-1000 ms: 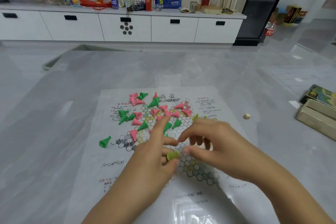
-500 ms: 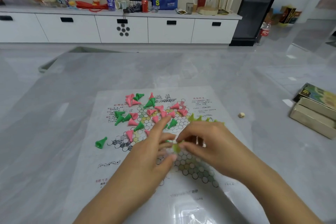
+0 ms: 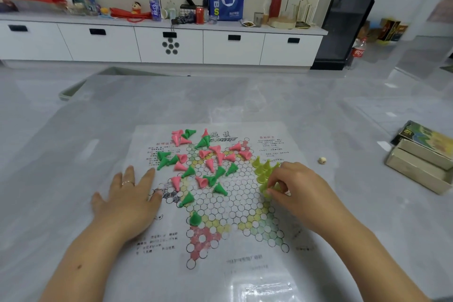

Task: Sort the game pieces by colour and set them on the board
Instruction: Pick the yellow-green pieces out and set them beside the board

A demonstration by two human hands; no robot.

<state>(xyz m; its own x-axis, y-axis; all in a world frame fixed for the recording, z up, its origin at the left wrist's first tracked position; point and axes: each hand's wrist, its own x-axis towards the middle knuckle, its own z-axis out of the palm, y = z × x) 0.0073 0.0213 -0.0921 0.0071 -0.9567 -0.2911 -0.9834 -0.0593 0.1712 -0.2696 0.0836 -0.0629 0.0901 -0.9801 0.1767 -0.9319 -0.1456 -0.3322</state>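
Observation:
A paper game board [image 3: 235, 260] printed with hexagon cells lies on the grey table. Pink cone pieces [image 3: 209, 163] and green cone pieces [image 3: 210, 180] lie mixed across its upper middle. One green cone [image 3: 195, 218] stands apart lower down. Several yellow-green cones [image 3: 262, 169] stand grouped at the board's right point. My right hand [image 3: 294, 185] pinches a yellow-green cone [image 3: 265, 189] at the lower end of that group. My left hand [image 3: 127, 200] rests flat with spread fingers on the board's left edge, holding nothing.
A small die [image 3: 322, 160] lies right of the board. An open game box [image 3: 421, 167] sits at the table's right edge. A white sideboard [image 3: 169, 44] with bottles, a can and a blue bag stands behind the table.
My hands have parted: the left moved to the board's left edge and lies flat, the right carried the yellow-green cone to the group on the right.

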